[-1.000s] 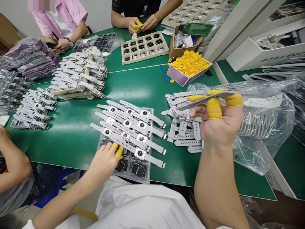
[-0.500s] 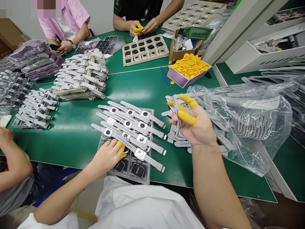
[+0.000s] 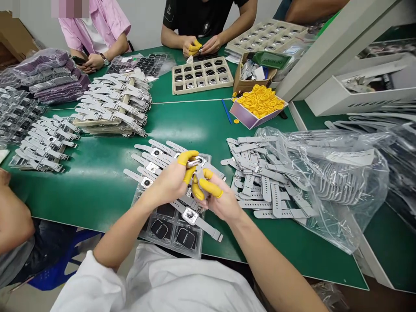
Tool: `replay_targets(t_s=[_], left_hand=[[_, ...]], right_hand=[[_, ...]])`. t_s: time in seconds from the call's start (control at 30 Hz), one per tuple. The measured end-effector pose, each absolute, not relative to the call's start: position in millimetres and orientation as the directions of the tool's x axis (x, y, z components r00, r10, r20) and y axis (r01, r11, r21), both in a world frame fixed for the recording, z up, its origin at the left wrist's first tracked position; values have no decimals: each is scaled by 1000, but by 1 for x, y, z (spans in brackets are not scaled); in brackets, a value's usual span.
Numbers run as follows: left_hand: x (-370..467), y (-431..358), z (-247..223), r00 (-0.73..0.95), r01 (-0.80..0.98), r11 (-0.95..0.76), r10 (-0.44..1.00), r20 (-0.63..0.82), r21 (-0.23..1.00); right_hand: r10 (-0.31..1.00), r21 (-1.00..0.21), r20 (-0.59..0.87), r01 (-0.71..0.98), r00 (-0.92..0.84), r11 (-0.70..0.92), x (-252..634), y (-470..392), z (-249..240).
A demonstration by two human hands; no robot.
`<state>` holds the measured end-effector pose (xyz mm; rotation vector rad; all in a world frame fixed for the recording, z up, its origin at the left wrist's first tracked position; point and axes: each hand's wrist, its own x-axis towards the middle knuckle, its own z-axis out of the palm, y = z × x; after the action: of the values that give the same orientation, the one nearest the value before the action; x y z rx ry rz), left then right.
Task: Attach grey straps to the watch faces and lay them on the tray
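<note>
Over the clear plastic tray (image 3: 173,242), my left hand (image 3: 172,182), with yellow finger cots, pinches a silver watch case (image 3: 194,163). Close against it, my right hand (image 3: 221,199), also in finger cots, grips a short grey watch strap (image 3: 199,175). Fingers partly cover both pieces, and I cannot tell whether they are joined. Beneath my hands, several silver watches (image 3: 189,215) with grey straps lie slantwise across the tray. Bare black watch faces (image 3: 186,238) sit in its front pockets. Right of my right hand is a pile of loose grey straps (image 3: 256,167).
A clear bag of straps (image 3: 341,186) lies at the right. Behind stands a box of yellow finger cots (image 3: 258,102) near a blue stick (image 3: 226,111). Stacked strapped watches (image 3: 113,102) occupy the left. Across the table, a co-worker's hands (image 3: 201,45) work above a beige tray (image 3: 203,89).
My left hand has lifted from the tray with a watch case. My right hand has moved left from the strap pile, bringing a strap to it.
</note>
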<state>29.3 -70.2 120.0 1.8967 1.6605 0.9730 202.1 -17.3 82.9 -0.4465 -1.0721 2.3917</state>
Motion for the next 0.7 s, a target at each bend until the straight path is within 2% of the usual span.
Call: replay_targets(t_s=[0.1,0.2,0.57,0.7], left_hand=[[30,-59,97,178,607,-343,938,298,717],[27,-61,91,224,560,-433,900,374,706],[30,-67,92,150,636,-396,905,397,662],[28,-69,94,183,603,-389,917,354,697]], right_hand=[[566,-801,-79,-286,-821,-526,203,-15,78],[567,-805,-86,-278,-819,-524,204,-13,78],[606,-682,-125,-376,-785,-627,197,-16,77],[622,-648,-157,-395,-767,-651,198,-14,78]])
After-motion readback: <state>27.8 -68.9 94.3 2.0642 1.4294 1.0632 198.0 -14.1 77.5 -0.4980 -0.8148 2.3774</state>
